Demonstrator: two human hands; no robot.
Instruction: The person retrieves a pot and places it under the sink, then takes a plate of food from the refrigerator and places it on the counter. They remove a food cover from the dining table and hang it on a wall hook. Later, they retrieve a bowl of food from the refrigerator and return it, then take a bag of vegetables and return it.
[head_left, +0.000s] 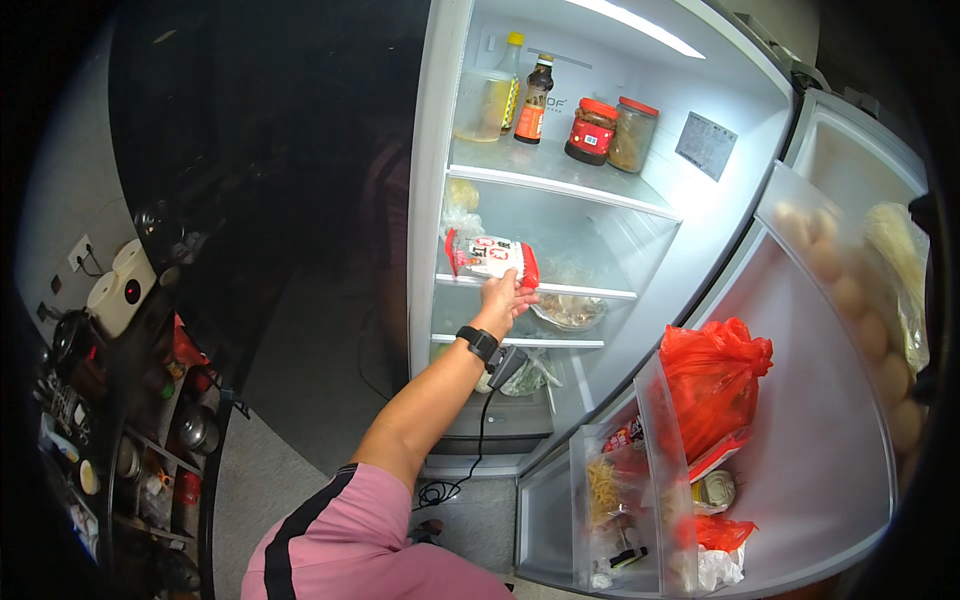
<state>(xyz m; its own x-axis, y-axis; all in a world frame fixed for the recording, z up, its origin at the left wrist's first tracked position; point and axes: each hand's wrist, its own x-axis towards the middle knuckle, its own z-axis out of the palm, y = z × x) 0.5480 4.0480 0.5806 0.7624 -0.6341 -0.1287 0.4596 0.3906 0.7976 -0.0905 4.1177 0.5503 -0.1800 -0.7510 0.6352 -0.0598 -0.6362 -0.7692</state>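
My left hand (508, 300), with a black watch on the wrist, reaches into an open fridge. Its thumb lies on the lower right end of a red and white printed plastic food packet (491, 257), and its fingers are at the edge below. The packet is at the front of the middle shelf, beside a knotted clear plastic bag (461, 217). Just below and right of the hand, a covered bowl of food (570, 309) stands on the lower shelf. My right hand is out of view.
Bottles and red-lidded jars (592, 131) stand on the top shelf (555, 184). The open fridge door at right holds a red plastic bag (712, 382) and eggs (847, 292). A black cable (480, 442) hangs by my forearm. Kitchen shelving (161, 450) is at left.
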